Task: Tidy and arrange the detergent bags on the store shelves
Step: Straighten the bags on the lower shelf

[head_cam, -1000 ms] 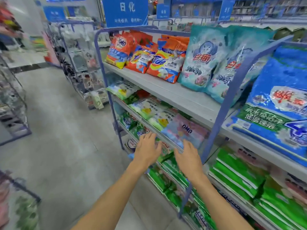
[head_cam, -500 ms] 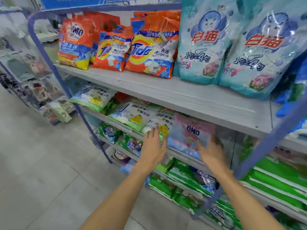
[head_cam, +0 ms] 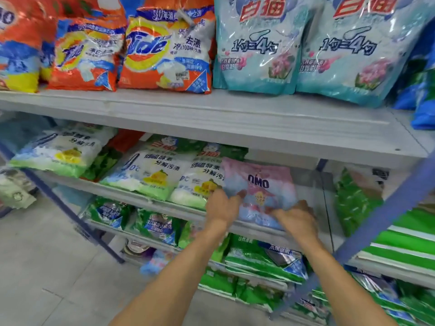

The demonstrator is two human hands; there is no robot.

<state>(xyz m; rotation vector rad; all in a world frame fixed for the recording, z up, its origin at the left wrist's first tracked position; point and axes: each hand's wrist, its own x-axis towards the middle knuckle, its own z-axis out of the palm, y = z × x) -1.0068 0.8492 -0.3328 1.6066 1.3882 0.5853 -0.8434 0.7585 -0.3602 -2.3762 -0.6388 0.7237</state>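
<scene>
Grey metal shelving (head_cam: 211, 118) fills most of the frame, with a blue upright post (head_cam: 376, 220) slanting across the lower right. On the top board, in the upper right of the frame, two big teal bags (head_cam: 259, 43) stand side by side and touch each other. To their left, in the upper left, stand orange Tide bags (head_cam: 164, 50), the nearest one just beside the first teal bag.

On the second shelf, left of centre, white-and-green bags (head_cam: 150, 175) lie tilted back in a row. Below them, along the lower middle of the frame, green bags (head_cam: 259, 260) are stacked flat on the lower shelves. Pale floor tiles (head_cam: 47, 255) show in the lower left.

The pink OMO bag (head_cam: 261, 191) sits on the second shelf just right of centre. It leans back, and its left edge overlaps the last white-and-green bag. Bare shelf lies to its right.

Both my arms reach up from the bottom of the frame to this bag. My left hand (head_cam: 222, 208) holds its lower left edge, with the thumb on the front of the pack. My right hand (head_cam: 296, 217) grips the lower right corner, fingers bent over the plastic. The bag lies between my two hands, its bottom edge at the shelf's front lip.
</scene>
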